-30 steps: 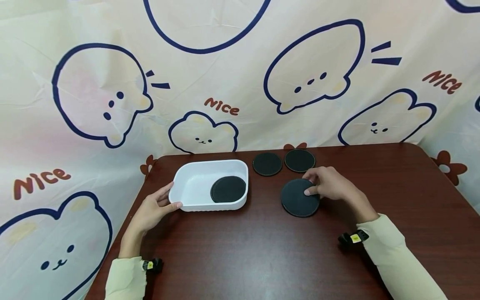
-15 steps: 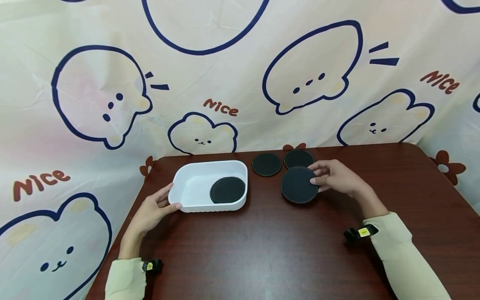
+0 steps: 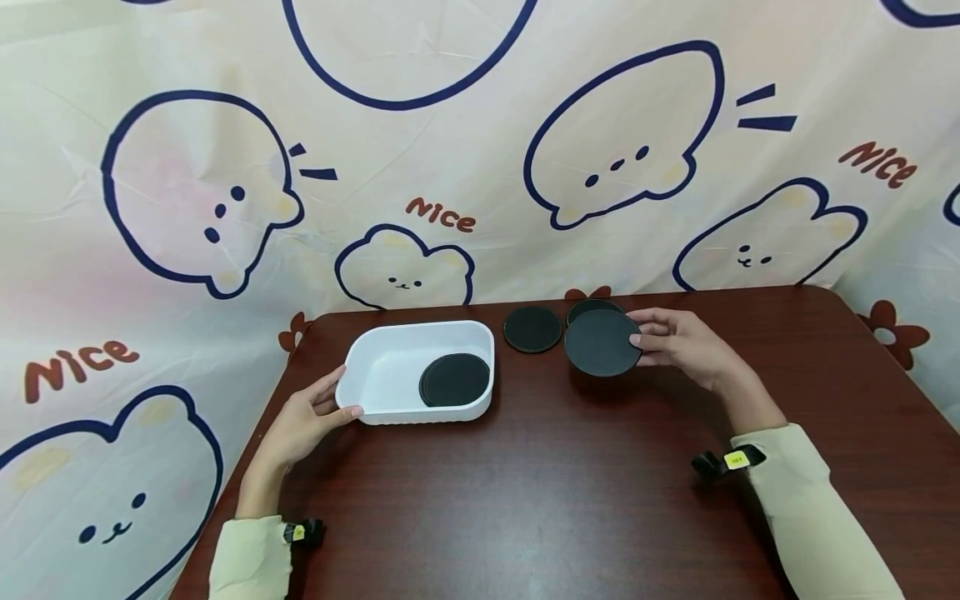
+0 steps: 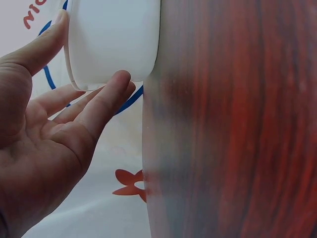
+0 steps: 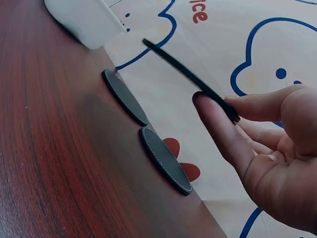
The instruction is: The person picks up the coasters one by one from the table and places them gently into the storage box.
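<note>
Head view: right hand (image 3: 682,343) pinches disc (image 3: 600,344), apparently higher now; left hand (image 3: 303,425) grips tray (image 3: 386,371).

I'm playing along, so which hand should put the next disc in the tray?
Probably the right hand: it pinches a disc raised off the table. The left hand holds the tray and has no disc.

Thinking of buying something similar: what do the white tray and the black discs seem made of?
White tray: probably plastic, smooth, with rounded, moulded-looking corners.
Black discs: perhaps leather or imitation leather, fairly matt, with pale stitching near some edges.
</note>
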Action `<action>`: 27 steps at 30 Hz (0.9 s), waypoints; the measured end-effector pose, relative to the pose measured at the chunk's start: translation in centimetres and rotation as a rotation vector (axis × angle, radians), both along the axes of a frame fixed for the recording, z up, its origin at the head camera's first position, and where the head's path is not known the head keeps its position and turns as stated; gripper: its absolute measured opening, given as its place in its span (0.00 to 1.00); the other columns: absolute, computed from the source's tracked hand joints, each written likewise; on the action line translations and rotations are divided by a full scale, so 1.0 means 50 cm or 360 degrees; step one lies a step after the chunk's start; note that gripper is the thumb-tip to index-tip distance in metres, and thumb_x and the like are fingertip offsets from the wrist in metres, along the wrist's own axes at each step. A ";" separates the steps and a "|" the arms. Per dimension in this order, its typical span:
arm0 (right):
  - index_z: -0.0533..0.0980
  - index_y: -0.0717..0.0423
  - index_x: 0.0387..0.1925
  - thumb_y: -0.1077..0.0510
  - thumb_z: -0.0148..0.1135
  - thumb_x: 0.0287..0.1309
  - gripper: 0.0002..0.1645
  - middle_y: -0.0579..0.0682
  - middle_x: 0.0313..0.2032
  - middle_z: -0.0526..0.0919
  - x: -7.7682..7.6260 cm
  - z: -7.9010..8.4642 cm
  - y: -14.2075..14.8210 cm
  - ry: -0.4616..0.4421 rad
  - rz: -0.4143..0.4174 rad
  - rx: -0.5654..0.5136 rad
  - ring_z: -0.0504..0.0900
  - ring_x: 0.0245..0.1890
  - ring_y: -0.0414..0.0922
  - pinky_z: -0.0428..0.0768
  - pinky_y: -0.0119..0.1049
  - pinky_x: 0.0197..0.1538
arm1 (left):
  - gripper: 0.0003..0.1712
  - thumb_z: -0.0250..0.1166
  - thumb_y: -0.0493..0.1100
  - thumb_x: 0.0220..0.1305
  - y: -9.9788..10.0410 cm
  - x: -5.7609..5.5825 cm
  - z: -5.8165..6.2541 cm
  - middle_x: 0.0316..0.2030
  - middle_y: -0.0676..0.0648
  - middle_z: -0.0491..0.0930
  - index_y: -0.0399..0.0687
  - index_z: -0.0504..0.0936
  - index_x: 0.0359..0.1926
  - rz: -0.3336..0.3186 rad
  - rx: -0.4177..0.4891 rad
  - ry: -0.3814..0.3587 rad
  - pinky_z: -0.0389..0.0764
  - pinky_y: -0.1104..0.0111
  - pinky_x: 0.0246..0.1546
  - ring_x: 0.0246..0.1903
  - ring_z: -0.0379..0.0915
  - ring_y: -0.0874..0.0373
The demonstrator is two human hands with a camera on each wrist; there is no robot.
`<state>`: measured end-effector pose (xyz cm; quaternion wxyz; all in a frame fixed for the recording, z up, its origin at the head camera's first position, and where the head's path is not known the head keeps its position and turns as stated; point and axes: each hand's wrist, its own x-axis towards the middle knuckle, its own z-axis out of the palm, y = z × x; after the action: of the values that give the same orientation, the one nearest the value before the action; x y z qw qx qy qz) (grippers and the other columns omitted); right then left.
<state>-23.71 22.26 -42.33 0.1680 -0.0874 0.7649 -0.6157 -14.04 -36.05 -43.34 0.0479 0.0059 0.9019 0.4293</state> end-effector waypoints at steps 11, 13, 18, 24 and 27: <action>0.59 0.65 0.80 0.56 0.61 0.79 0.38 0.37 0.47 0.89 0.008 0.007 0.022 -0.0071 -0.0080 -0.0213 0.92 0.45 0.36 0.90 0.30 0.52 | 0.54 0.74 0.52 0.71 0.000 0.000 0.001 0.79 0.30 0.64 0.44 0.53 0.86 -0.0005 0.0016 -0.0025 0.79 0.53 0.63 0.73 0.72 0.32; 0.59 0.65 0.80 0.56 0.62 0.79 0.39 0.37 0.47 0.89 0.008 0.010 0.026 -0.0078 -0.0080 -0.0239 0.92 0.45 0.37 0.90 0.30 0.51 | 0.54 0.74 0.52 0.71 0.000 -0.001 0.002 0.79 0.30 0.63 0.44 0.53 0.86 -0.0007 0.0025 -0.0034 0.78 0.52 0.63 0.73 0.72 0.32; 0.61 0.65 0.79 0.57 0.63 0.78 0.37 0.38 0.49 0.89 0.011 0.015 0.029 -0.0089 -0.0093 -0.0283 0.93 0.45 0.37 0.90 0.30 0.51 | 0.55 0.74 0.53 0.71 -0.001 -0.003 0.002 0.79 0.30 0.64 0.44 0.53 0.86 -0.0004 0.0028 -0.0039 0.78 0.51 0.64 0.73 0.72 0.33; 0.58 0.68 0.80 0.59 0.62 0.78 0.39 0.39 0.48 0.91 0.018 0.012 0.034 -0.0144 -0.0077 -0.0346 0.93 0.45 0.38 0.90 0.31 0.51 | 0.55 0.74 0.52 0.71 -0.001 -0.003 0.000 0.79 0.31 0.64 0.45 0.53 0.86 0.0003 0.0032 -0.0051 0.80 0.56 0.64 0.73 0.72 0.34; 0.57 0.69 0.81 0.60 0.62 0.78 0.40 0.38 0.48 0.91 0.019 0.013 0.037 -0.0145 -0.0073 -0.0346 0.93 0.45 0.38 0.90 0.31 0.51 | 0.55 0.74 0.52 0.71 -0.001 -0.006 0.005 0.79 0.31 0.64 0.45 0.53 0.86 0.0001 0.0047 -0.0051 0.81 0.58 0.63 0.73 0.71 0.34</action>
<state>-22.74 24.08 -41.68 0.1779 -0.0594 0.6869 -0.7021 -14.33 -36.08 -43.10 0.0620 -0.0007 0.8945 0.4427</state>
